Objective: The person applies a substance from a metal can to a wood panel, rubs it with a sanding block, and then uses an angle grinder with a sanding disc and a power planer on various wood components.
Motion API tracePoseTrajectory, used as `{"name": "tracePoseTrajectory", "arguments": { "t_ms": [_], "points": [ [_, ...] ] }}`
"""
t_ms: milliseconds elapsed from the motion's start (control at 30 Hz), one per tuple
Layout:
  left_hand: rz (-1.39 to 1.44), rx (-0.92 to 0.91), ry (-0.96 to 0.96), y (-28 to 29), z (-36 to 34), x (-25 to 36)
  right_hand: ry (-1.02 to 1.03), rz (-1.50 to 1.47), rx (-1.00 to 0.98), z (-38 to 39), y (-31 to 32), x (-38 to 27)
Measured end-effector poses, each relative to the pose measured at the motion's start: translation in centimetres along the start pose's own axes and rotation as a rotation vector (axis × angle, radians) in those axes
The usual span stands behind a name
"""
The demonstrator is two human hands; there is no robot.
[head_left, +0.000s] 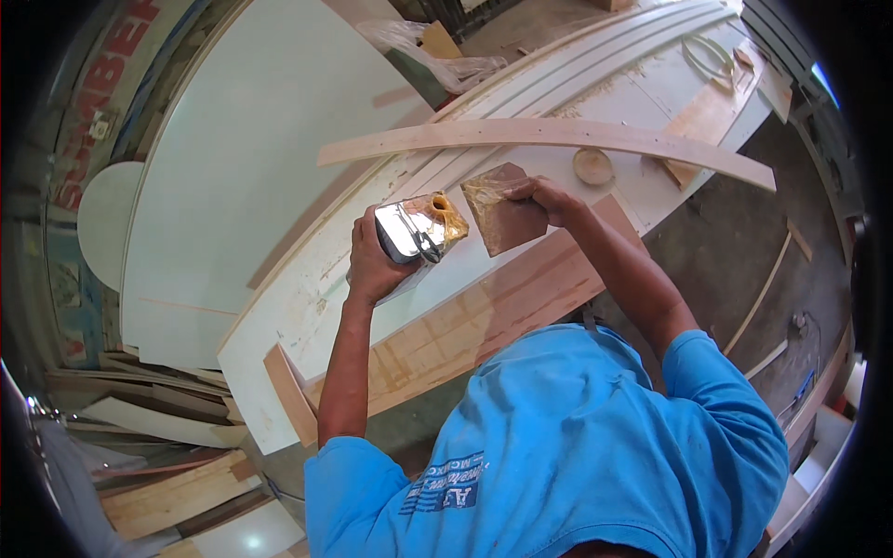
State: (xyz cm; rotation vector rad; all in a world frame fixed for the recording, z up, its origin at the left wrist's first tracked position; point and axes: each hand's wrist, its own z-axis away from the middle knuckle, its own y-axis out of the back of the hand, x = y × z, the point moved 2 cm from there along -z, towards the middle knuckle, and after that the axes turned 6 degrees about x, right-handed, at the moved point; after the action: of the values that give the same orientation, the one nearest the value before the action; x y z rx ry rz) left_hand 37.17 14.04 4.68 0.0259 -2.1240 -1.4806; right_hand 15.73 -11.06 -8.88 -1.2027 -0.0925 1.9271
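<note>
My left hand (368, 268) is wrapped round a rectangular metal can (406, 229), held over the table. Its shiny top has a round opening and is smeared with amber, sticky-looking residue at the right end. Just to the right, my right hand (551, 199) pinches a thin brown flat piece (512, 225) by its upper right edge. Yellowish residue coats the piece's upper left part. Can and piece are close together but apart. Below them a long wooden board (465, 321) lies along the near edge of the white table (279, 372), with darker streaks across its face.
A long, slightly curved wooden strip (549, 132) lies across the table beyond my hands, near a small round dish-like item (593, 166). A large pale panel (233, 130) stands left. Offcuts (177, 493) are piled lower left; thin strips (763, 288) lie on the floor right.
</note>
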Motion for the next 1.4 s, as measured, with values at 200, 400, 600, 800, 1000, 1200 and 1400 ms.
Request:
{"name": "tracePoseTrajectory", "arguments": {
  "t_ms": [200, 400, 600, 800, 1000, 1200, 1400],
  "points": [
    [-0.01, -0.133, 0.124, -0.2, -1.4, 2.1, -0.057, -0.097, -0.079, -0.7, 0.8, 0.7],
    [-0.08, -0.208, 0.109, 1.3, -2.8, 5.2, -0.092, -0.122, -0.107, -1.0, 1.0, 0.9],
    [-0.112, -0.273, 0.069, 2.4, -3.5, 6.7, -0.091, -0.147, -0.14, -0.5, 0.6, 1.4],
    [-0.135, -0.267, 0.071, 2.8, -2.9, 7.1, -0.121, -0.216, -0.195, -0.5, 0.5, 2.7],
    [-0.112, -0.274, 0.081, 3.1, -2.7, 7.6, -0.048, -0.303, -0.16, -1.2, 1.0, 4.7],
    [-0.11, -0.258, 0.091, 3.4, -2.4, 7.5, -0.107, -0.365, -0.185, 0.9, -0.1, 4.8],
    [-0.085, -0.234, 0.069, 3.8, -1.7, 6.8, -0.043, -0.431, -0.165, 0.8, -0.6, 5.4]
  ]
}}
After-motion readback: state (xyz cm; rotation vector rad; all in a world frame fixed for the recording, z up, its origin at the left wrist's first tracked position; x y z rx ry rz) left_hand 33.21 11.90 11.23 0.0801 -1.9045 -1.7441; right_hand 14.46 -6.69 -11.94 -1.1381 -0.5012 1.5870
